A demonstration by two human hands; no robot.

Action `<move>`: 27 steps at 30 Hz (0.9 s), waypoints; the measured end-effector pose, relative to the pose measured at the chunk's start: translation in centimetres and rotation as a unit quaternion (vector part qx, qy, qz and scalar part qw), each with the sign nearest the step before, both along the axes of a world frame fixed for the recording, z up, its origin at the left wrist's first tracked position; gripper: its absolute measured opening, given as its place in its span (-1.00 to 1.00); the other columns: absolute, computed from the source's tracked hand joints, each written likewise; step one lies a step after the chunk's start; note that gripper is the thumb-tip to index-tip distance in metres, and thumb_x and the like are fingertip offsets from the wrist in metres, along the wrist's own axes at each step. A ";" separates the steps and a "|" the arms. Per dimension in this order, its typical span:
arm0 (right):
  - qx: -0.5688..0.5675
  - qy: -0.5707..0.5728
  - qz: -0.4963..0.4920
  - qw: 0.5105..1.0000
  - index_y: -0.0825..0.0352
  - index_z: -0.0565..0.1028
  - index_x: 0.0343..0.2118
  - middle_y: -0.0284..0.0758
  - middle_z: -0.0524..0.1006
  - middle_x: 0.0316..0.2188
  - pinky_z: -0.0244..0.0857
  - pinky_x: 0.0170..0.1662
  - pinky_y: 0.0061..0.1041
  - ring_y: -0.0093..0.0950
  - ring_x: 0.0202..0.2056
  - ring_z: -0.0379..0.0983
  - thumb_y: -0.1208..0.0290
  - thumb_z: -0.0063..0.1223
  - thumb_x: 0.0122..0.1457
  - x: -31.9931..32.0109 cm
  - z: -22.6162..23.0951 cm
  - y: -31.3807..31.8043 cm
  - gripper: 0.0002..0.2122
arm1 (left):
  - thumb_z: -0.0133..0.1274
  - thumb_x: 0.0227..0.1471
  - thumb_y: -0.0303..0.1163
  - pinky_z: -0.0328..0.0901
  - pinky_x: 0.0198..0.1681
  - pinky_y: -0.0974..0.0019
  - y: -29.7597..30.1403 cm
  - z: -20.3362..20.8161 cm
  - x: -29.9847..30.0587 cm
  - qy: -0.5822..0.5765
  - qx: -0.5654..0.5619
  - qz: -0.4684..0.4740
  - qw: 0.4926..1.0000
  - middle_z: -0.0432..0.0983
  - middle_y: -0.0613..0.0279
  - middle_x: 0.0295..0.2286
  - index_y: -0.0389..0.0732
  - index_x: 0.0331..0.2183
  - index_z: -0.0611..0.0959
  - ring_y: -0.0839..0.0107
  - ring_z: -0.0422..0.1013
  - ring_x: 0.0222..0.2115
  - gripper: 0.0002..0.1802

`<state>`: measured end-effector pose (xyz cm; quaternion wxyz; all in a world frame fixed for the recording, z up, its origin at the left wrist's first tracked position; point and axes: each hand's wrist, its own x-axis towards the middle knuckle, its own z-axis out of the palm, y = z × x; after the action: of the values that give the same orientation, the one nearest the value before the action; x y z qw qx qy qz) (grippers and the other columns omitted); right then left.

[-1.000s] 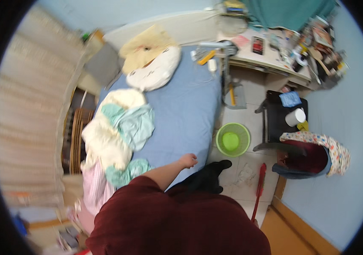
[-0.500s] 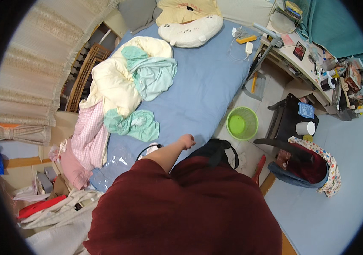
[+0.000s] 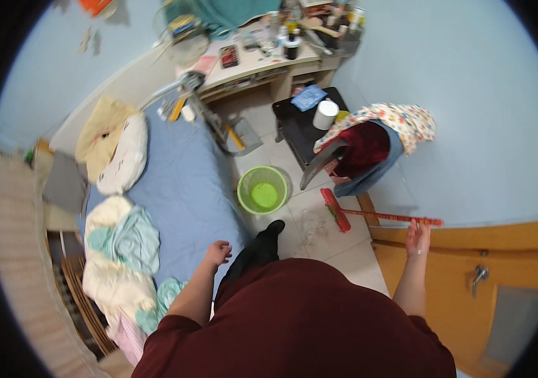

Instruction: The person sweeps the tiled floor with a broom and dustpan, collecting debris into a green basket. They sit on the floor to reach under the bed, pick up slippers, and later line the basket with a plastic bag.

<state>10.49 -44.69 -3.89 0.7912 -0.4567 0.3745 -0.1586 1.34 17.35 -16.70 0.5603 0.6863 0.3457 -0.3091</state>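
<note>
A red broom (image 3: 376, 216) stands at the right, its head on the floor tiles and its patterned handle reaching toward the wooden door. My right hand (image 3: 417, 239) is at the upper part of that handle, fingers apart and fingertips overlapping it; no closed grip shows. My left hand (image 3: 219, 252) hangs by the bed's edge, fingers loosely bent and partly spread, with nothing in it. Between bed and chair sits a light green basket (image 3: 243, 200) on the floor, with only its green bottom visible inside.
The bed (image 3: 187, 170) with rumpled bedding (image 3: 108, 277) lies at left. A dark chair (image 3: 294, 120) carries clothes (image 3: 366, 148) and a white roll (image 3: 326, 114). Behind it stands a cluttered desk (image 3: 209, 82). A dustpan (image 3: 248, 135) lies near the bed. The door (image 3: 433, 271) is at right.
My view has turned right, bringing the door and the whole broom into sight. My right hand has come into view at the broom handle. My left hand remains beside the bed.
</note>
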 end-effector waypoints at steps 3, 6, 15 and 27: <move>-0.129 0.128 0.034 0.983 0.02 0.21 -0.07 -0.42 0.42 -0.46 0.14 -0.63 -0.56 -0.52 -0.57 0.36 0.15 -0.02 0.17 3.6 -1.7 -2.5 -0.68 | 0.04 0.02 -0.32 0.42 -0.37 0.21 1.0 2.2 1.7 0.002 0.021 -0.023 1.000 0.50 0.12 -0.29 -0.26 -0.07 0.44 0.29 0.49 -0.35 -0.58; -0.212 0.171 0.020 0.962 0.19 0.19 -0.11 -0.30 0.40 -0.51 0.08 -0.73 -0.55 -0.51 -0.67 0.31 0.23 -0.13 0.22 6.9 -0.1 -2.4 -0.74 | 0.03 0.03 -0.33 0.41 -0.35 0.22 2.7 3.3 2.6 -0.005 0.028 -0.024 0.999 0.49 0.13 -0.28 -0.26 -0.06 0.43 0.29 0.49 -0.33 -0.58; -0.223 0.205 0.028 0.953 0.17 0.10 0.15 -0.27 0.44 -0.13 0.33 -0.58 -0.51 -0.52 -0.54 0.45 0.24 -0.19 0.24 10.2 3.8 -6.6 -0.57 | -0.01 0.06 -0.31 0.39 -0.39 0.26 4.8 3.9 3.5 0.008 0.054 -0.120 0.991 0.48 0.15 -0.30 -0.27 -0.07 0.42 0.33 0.46 -0.36 -0.60; -0.702 0.291 -0.276 0.588 0.37 0.54 -0.35 -0.15 0.53 -0.40 0.32 -0.22 -0.29 -0.23 -0.32 0.46 0.10 0.08 0.01 -9.2 18.0 -14.0 -0.64 | 0.02 0.03 -0.28 0.40 -0.43 0.31 9.3 -4.8 4.0 -0.023 0.033 -0.184 0.982 0.52 0.13 -0.41 -0.29 -0.18 0.51 0.37 0.48 -0.42 -0.66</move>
<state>1.29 -58.66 14.11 -0.0079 -0.7667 0.4656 -0.4419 5.38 26.65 -21.47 0.4786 0.7630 0.2104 -0.3801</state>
